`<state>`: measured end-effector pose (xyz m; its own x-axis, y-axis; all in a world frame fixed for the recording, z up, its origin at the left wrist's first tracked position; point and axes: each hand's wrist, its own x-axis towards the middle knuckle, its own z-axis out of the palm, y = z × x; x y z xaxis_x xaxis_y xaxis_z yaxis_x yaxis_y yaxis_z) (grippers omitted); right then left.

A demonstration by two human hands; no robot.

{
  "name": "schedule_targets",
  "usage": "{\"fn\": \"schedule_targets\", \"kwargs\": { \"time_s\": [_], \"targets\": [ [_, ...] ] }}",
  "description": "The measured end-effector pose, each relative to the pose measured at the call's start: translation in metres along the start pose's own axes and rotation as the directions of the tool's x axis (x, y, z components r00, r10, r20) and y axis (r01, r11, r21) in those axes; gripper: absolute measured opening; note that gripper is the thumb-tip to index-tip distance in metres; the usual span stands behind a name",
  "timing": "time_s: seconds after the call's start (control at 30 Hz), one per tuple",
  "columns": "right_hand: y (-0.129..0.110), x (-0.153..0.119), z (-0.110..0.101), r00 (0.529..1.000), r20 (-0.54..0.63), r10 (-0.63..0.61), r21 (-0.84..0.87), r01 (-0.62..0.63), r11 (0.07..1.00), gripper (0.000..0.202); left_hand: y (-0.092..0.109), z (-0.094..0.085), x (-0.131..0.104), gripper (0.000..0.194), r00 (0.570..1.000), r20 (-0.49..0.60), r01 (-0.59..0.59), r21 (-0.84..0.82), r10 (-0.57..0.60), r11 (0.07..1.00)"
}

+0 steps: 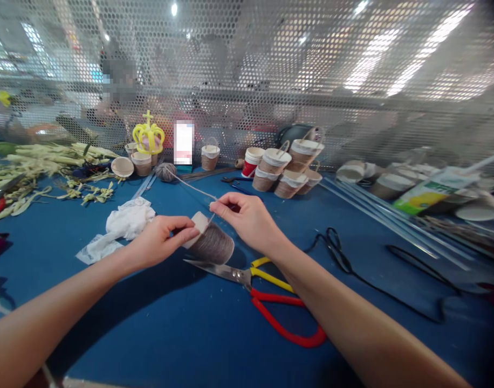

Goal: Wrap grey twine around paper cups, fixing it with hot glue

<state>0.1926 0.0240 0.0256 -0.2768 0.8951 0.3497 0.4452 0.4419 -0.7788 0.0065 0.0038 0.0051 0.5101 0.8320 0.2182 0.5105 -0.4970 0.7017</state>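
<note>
My left hand [166,240] grips the pale rim end of a small cup [214,243], which lies tilted and is wrapped in grey-brown yarn. Pinched between the thumb and fingers of my right hand [245,215] is a strand of yarn [198,189]. One way the strand runs down to the cup; the other way it stretches back to a grey yarn ball [165,172]. Just below the cup lie large scissors [241,276], their blades pointing left, with one yellow and one red handle.
Several yarn-wrapped cups [286,183] stand stacked at the back, before a perforated metal screen [231,70]. A crumpled white cloth [129,218] lies at left, near cut plant pieces [48,161]. Clear rods [392,221] and a black cord [376,285] are at right.
</note>
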Motion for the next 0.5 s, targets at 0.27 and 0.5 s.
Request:
{"fn": "schedule_targets", "kwargs": {
  "time_s": [0.27, 0.5],
  "targets": [
    [0.0006, -0.0008, 0.0011, 1.0, -0.024, -0.019, -0.043, 0.018, 0.999, 0.024, 0.0008, 0.0006, -0.0021, 0.029, 1.0, 0.0, -0.024, -0.063, 0.024, 0.998],
    [0.003, -0.0018, 0.005, 1.0, -0.009, -0.015, -0.058, 0.015, 0.998, 0.023, 0.0046, 0.0005, -0.004, 0.027, 1.0, 0.004, -0.017, -0.101, 0.017, 0.995]
  ]
}}
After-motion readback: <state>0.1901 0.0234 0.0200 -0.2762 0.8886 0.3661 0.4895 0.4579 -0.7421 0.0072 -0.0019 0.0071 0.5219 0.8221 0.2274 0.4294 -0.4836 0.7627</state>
